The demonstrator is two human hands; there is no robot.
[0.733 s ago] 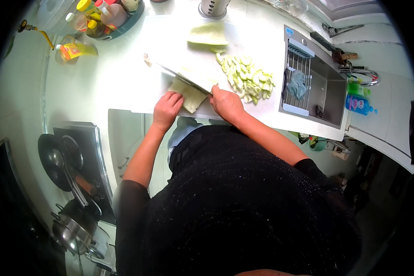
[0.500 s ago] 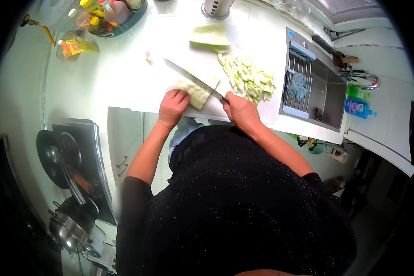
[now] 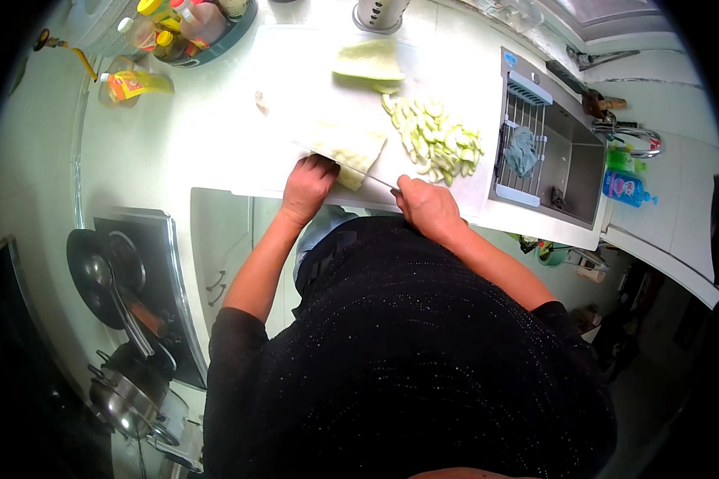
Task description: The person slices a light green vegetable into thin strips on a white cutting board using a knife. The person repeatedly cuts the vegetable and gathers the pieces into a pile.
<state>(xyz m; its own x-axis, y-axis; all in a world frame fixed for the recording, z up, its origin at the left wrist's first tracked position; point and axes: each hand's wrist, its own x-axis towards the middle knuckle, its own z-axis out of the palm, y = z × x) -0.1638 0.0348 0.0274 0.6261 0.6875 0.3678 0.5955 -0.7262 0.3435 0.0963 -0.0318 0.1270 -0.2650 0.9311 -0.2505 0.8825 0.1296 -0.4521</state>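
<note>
My right hand (image 3: 430, 207) is wrapped round the handle of a kitchen knife (image 3: 363, 171). Its blade, seen nearly edge-on, lies across a pale green piece of melon or gourd (image 3: 350, 145) on the white cutting board (image 3: 295, 60). With curled fingers, my left hand (image 3: 310, 188) grips the near left part of that piece, close beside the blade. Its fingertips are partly hidden. To the right lies a heap of thin pale green slices (image 3: 439, 140). A larger piece of the same gourd (image 3: 369, 60) rests farther back on the board.
At right is a sink (image 3: 571, 160) with a rack (image 3: 526, 100) and a blue-grey cloth (image 3: 521, 152). Bottles stand in a tray (image 3: 224, 49) at the back left; a yellow-labelled bottle (image 3: 136, 84) is nearby. Lower left are a stove (image 3: 164, 271), a wok (image 3: 84, 267) and a pot (image 3: 124, 403).
The knife has turned from showing its broad side to nearly edge-on, with its blade now lower over the gourd piece. My left fingers have curled further in. The view has shifted slightly.
</note>
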